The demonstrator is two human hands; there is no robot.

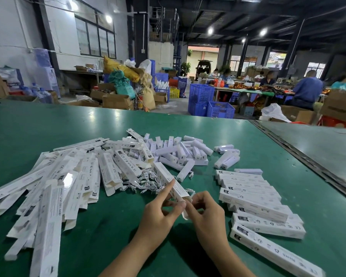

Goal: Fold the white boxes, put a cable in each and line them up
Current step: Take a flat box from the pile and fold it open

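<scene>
Left hand [160,214] pinches the near end of a folded white box [171,182], index finger laid along it, right hand [205,210] pinching its end flap; row of finished boxes [254,200] lined up at right on the bench [88,124], big pile of flat boxes [54,188] and loose cables [146,183] left to do

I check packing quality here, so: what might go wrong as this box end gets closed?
1. The box, pinched at its near end by the left hand and right hand, hides its inside; it may get closed without a cable.
2. The cables lie tangled just behind it; pulling one may drag others.
3. The row of finished boxes on the right fans unevenly; another may skew it.
</scene>
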